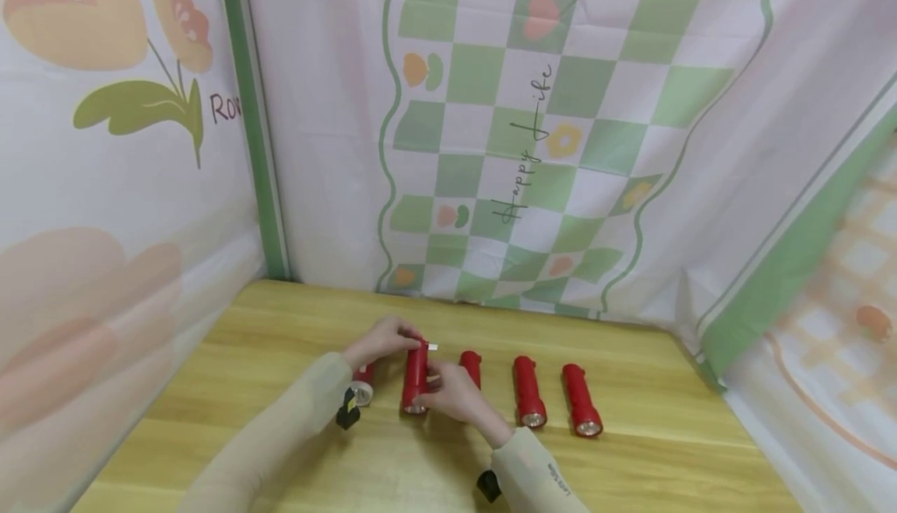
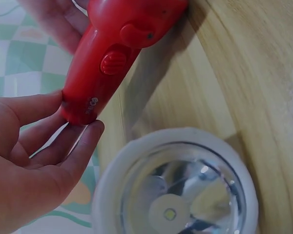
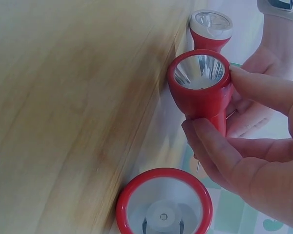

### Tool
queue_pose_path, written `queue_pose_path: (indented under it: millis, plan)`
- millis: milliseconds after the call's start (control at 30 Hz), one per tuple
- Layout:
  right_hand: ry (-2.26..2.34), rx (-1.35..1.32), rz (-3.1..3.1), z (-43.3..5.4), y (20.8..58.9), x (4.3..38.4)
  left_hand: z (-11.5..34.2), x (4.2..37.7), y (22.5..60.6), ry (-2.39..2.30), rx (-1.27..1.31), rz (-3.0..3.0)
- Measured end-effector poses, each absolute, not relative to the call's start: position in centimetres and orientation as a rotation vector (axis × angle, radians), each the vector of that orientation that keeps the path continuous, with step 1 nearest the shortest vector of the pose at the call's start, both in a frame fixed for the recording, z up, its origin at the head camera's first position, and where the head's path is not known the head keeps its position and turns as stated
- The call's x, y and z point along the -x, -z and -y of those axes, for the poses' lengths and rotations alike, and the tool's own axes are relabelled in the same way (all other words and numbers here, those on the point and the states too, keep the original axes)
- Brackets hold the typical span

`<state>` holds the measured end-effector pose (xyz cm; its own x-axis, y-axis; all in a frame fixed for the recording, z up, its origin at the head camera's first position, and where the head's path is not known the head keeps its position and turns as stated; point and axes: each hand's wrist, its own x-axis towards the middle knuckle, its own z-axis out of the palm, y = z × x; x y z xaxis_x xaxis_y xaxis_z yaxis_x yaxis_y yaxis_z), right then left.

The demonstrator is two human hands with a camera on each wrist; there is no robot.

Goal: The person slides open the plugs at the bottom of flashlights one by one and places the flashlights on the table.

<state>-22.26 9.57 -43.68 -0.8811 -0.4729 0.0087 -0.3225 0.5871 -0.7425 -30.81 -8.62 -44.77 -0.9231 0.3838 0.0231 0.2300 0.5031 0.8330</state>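
A red flashlight (image 1: 415, 379) is at the head view's lower centre, the left hand (image 1: 384, 340) pinching its tail and the right hand (image 1: 454, 394) gripping its lamp end. Probably plastic, it should be light, stiff, slightly slippery; the narrow barrel (image 2: 90, 73) seems the surest hold, the reflector (image 3: 201, 73) the most fragile part.

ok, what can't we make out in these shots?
Head: far end of white-rimmed torch, behind left grip.
Head: near end of third torch from left, behind right grip.
Head: white bit at far end of held torch, too small to identify.
Left wrist: held torch's lens, cut off by top edge.
Left wrist: print, too blurred to read.
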Motion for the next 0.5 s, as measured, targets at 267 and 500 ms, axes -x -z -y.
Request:
queue_pose_path:
  millis: [267, 500]
  plan:
    - [1.155, 0.640, -2.643, -9.63, 43.66, 22.22, 8.34, 30.88, 45.07, -1.356, -0.548, -2.613]
    - [1.169, 0.603, -2.622, -9.71, 43.59, 22.37, 8.12, 30.98, 45.30, -1.364, -0.503, -2.600]
